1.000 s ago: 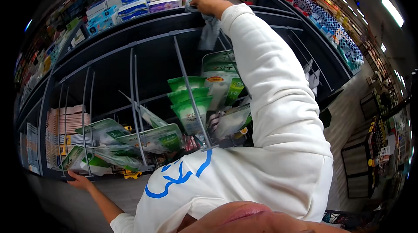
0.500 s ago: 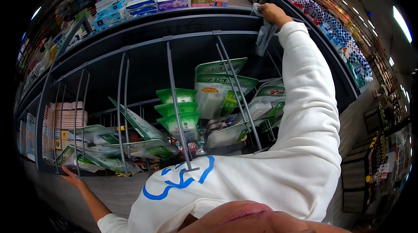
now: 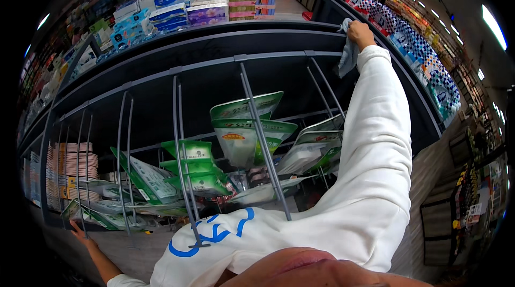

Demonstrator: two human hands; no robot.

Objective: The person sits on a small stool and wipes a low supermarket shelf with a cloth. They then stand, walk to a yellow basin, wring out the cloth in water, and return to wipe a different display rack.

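My right hand (image 3: 360, 33) is closed on a grey-blue cloth (image 3: 348, 56) at the right end of the dark shelf rack's (image 3: 257, 27) top edge. The cloth hangs down from my fingers, against the rack's dark back panel. At the lower left, my left hand (image 3: 84, 236) has its fingers spread, close beneath the clear-and-green packs (image 3: 107, 218) on the low hooks. I cannot tell whether it touches them. Between my arms, long metal hooks (image 3: 260, 137) stick out toward me. Green packs (image 3: 198, 172) and flat clear-and-green blister packs (image 3: 247, 139) hang among them, several tilted.
Stacked pink-edged goods (image 3: 80, 166) fill the rack's left end. Behind the rack stand piles of tissue packs (image 3: 206, 13). A display with a checkered cover (image 3: 407, 38) runs along the right. Hook tips reach close to my white sweatshirt (image 3: 306, 239).
My right hand has moved right along the rack's top edge with the cloth. The hooks and hanging packs appear lower and shifted in view. My left hand stays by the low packs.
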